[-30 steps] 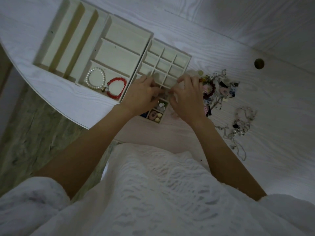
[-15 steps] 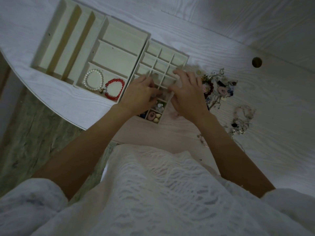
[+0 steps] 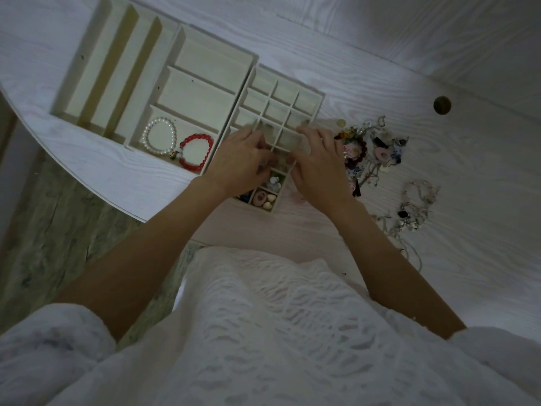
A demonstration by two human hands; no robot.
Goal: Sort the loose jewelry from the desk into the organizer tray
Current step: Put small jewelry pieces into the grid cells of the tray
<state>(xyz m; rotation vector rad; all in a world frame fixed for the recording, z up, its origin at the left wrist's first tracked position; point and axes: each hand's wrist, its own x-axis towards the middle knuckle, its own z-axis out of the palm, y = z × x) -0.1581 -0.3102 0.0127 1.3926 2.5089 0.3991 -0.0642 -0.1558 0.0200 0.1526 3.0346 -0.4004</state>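
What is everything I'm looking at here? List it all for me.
Organizer trays: three, cream, side by side on the desk's left part.
Pearl bracelet: one, white, nearest compartment of the middle tray.
Red bracelet: one, red beads, same compartment, right of the pearls.
Small charms: several, pink and cream, nearest cells of the grid tray.
Loose jewelry pile: one tangle, mixed colours, on the desk right of the grid tray.
Second tangle: one, pale chains, farther right.
Desk: one, white wood grain, with a round hole.
Left hand, right hand: over the grid tray, fingers curled; contents hidden.
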